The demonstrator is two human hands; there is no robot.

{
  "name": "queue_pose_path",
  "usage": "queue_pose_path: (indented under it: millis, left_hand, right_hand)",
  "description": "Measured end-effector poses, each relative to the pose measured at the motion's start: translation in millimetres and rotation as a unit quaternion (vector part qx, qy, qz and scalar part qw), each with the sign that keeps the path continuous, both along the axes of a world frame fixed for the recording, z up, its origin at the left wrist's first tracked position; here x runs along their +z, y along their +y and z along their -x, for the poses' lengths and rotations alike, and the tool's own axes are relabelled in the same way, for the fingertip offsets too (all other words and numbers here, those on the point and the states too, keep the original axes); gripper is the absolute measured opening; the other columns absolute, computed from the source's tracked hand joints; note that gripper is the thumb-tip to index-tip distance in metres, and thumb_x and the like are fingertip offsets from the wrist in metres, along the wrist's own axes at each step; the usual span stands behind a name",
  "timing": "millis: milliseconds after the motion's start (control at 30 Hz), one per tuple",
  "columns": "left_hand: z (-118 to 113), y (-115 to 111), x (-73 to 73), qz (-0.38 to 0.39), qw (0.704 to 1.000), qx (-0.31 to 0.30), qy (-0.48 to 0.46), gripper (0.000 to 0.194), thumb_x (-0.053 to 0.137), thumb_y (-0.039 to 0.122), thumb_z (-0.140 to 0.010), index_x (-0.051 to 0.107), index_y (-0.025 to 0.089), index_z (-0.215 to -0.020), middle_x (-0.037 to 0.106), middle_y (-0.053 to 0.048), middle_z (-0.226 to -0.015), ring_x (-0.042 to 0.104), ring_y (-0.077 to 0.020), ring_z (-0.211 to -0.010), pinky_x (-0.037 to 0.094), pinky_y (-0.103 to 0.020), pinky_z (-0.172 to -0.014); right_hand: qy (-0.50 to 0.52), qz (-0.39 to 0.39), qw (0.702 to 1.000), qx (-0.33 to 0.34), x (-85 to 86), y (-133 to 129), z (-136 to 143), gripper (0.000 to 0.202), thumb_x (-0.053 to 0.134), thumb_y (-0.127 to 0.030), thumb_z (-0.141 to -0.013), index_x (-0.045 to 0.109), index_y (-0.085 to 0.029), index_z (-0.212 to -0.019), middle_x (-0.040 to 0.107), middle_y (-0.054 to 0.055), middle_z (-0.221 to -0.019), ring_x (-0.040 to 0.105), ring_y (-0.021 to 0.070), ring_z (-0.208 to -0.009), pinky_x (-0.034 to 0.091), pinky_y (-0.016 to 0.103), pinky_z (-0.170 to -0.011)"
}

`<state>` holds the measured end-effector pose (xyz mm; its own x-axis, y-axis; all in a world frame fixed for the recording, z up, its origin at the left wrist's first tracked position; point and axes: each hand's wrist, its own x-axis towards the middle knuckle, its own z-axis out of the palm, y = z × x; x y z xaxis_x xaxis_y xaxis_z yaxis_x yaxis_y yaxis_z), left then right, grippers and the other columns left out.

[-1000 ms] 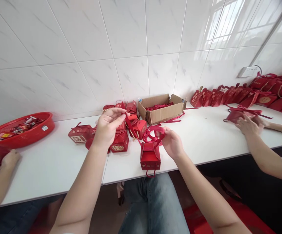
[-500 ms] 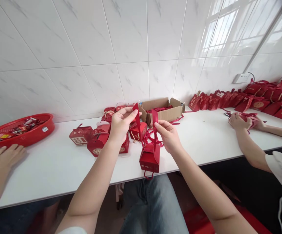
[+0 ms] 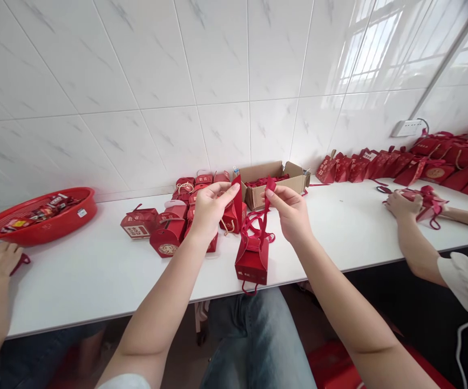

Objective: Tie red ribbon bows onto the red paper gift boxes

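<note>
A small red gift box (image 3: pixel 252 266) lies near the table's front edge, its cord handle hanging toward me over the edge. A red ribbon (image 3: pixel 238 201) rises from the box in two raised ends. One end is pinched between the thumb and fingers of my left hand (image 3: pixel 213 208). The other end is pinched in my right hand (image 3: pixel 289 209), a little to the right and at about the same height. More ribbon lies in loops behind the box.
An open cardboard box (image 3: pixel 276 186) with red ribbon stands by the wall. Red boxes (image 3: pixel 167 237) cluster left of centre; a red basket (image 3: pixel 83 208) holds wrapped sweets. Finished-looking boxes (image 3: pixel 357 168) line the back right. Co-workers' hands (image 3: pixel 404 205) work at right and at far left.
Both my hands keep hold of the ribbon ends, with little movement. The view has shifted slightly. The left co-worker's hand has drawn back toward the left edge.
</note>
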<state>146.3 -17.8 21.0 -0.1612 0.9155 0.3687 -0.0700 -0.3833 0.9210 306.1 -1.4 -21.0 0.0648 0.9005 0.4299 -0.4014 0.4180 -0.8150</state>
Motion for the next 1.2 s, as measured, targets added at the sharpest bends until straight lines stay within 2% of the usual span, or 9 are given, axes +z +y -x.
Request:
queue_pose_path:
  millis: [267,467,633,700,800,900,1033,1133,1200]
  left_hand:
    - [-6.6,-3.2,3.1,0.006,1.000,-0.008,0.023,0.021,0.077,0.035,-0.063,0.069,0.017,-0.072,0.065,0.000,-0.068,0.059,-0.0128,-0.068,0.046,-0.025,-0.068]
    - [-7.4,-3.2,-0.9,-0.025,0.998,0.012,0.064,0.022,0.073,0.038,-0.068,0.071,0.018,-0.077,0.066,-0.001,-0.076,0.058,-0.0135,-0.073,0.046,-0.027,-0.072]
    - [-11.0,0.0,1.0,-0.097,0.983,0.015,0.155,0.018,0.072,0.036,-0.069,0.072,0.021,-0.078,0.062,-0.003,-0.084,0.055,-0.0137,-0.074,0.045,-0.027,-0.067]
    - [-12.3,2.3,3.3,-0.137,0.969,0.034,0.203,0.015,0.073,0.034,-0.069,0.073,0.022,-0.077,0.061,-0.004,-0.089,0.055,-0.0148,-0.079,0.045,-0.028,-0.069]
    - [-12.9,4.5,5.1,-0.157,0.956,0.030,0.245,0.019,0.071,0.034,-0.071,0.072,0.024,-0.087,0.062,-0.003,-0.086,0.057,-0.0162,-0.081,0.045,-0.029,-0.074]
    - [-12.1,5.0,3.7,-0.147,0.956,0.022,0.251,0.022,0.070,0.035,-0.072,0.069,0.022,-0.090,0.064,-0.003,-0.081,0.057,-0.0160,-0.077,0.045,-0.029,-0.071]
    - [-9.3,6.8,-0.1,-0.088,0.974,0.011,0.208,0.024,0.076,0.035,-0.064,0.060,0.019,-0.071,0.061,0.000,-0.070,0.053,-0.0116,-0.061,0.040,-0.025,-0.055]
    - [-6.3,10.5,-0.9,-0.020,0.990,-0.051,0.133,0.035,0.081,0.036,-0.057,0.053,0.019,-0.066,0.052,0.004,-0.060,0.048,-0.0086,-0.053,0.036,-0.022,-0.050]
    - [-4.5,12.8,-1.3,0.030,0.988,-0.127,0.087,0.037,0.077,0.045,-0.061,0.051,0.019,-0.066,0.052,0.004,-0.060,0.051,-0.0090,-0.054,0.040,-0.023,-0.052]
  right_hand:
    - [-0.024,-0.006,0.999,-0.035,11.3,-6.3,0.7,0.021,0.072,-0.039,-0.070,0.065,-0.021,-0.077,0.070,0.003,-0.076,0.064,0.0165,-0.073,0.052,0.033,-0.072]
    - [-0.021,-0.002,1.000,-0.011,14.5,-4.8,3.0,0.021,0.072,-0.038,-0.071,0.063,-0.020,-0.077,0.069,0.002,-0.072,0.063,0.0148,-0.065,0.052,0.032,-0.068]
    - [-0.114,0.001,0.992,0.048,18.1,-0.3,3.6,0.017,0.069,-0.034,-0.071,0.065,-0.018,-0.075,0.063,0.000,-0.064,0.055,0.0112,-0.055,0.045,0.027,-0.057]
    - [-0.141,-0.019,0.985,0.097,19.5,0.9,3.2,0.014,0.067,-0.030,-0.073,0.065,-0.017,-0.070,0.059,-0.001,-0.061,0.052,0.0099,-0.054,0.042,0.025,-0.054]
    - [-0.107,-0.008,0.976,0.190,20.1,2.4,2.6,0.017,0.065,-0.032,-0.074,0.063,-0.018,-0.065,0.056,-0.001,-0.061,0.051,0.0106,-0.056,0.042,0.025,-0.054]
    - [-0.073,0.031,0.969,0.234,17.7,4.2,2.3,0.026,0.064,-0.041,-0.077,0.062,-0.018,-0.065,0.054,-0.002,-0.059,0.050,0.0105,-0.054,0.041,0.025,-0.051]
    - [-0.100,0.023,0.968,0.230,10.4,7.8,1.7,0.026,0.070,-0.042,-0.073,0.064,-0.018,-0.066,0.055,-0.003,-0.056,0.049,0.0086,-0.051,0.039,0.023,-0.051]
    - [-0.127,0.007,0.968,0.214,5.7,11.8,1.4,0.024,0.074,-0.040,-0.069,0.067,-0.017,-0.064,0.058,-0.002,-0.054,0.051,0.0092,-0.051,0.040,0.024,-0.052]
    - [-0.137,0.005,0.967,0.217,4.4,14.4,2.0,0.027,0.073,-0.042,-0.070,0.067,-0.017,-0.062,0.059,-0.001,-0.053,0.052,0.0097,-0.050,0.041,0.024,-0.051]
